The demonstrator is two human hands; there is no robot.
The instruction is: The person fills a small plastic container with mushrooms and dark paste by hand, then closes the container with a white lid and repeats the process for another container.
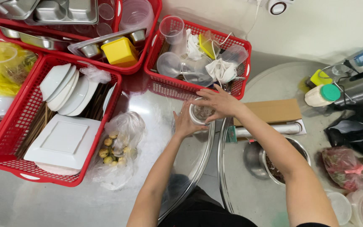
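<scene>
Seen from the head camera, both hands meet over a small clear plastic container [201, 112] with dark contents, at the edge of a round steel table [156, 126]. The left hand [184, 122] cups the container's left side from below, fingers wrapped against its wall. The right hand [218, 102] lies across its top and right side, fingers spread over the rim, so the container sits between the two palms, gripped by both. Just behind it stands a red basket [198, 86] of clear plastic cups and crumpled bags. To the left lies a plastic bag of small yellow-green fruits [113, 149]. Right of the hands lie a cardboard box [274, 111] and a steel bowl [283, 162].
</scene>
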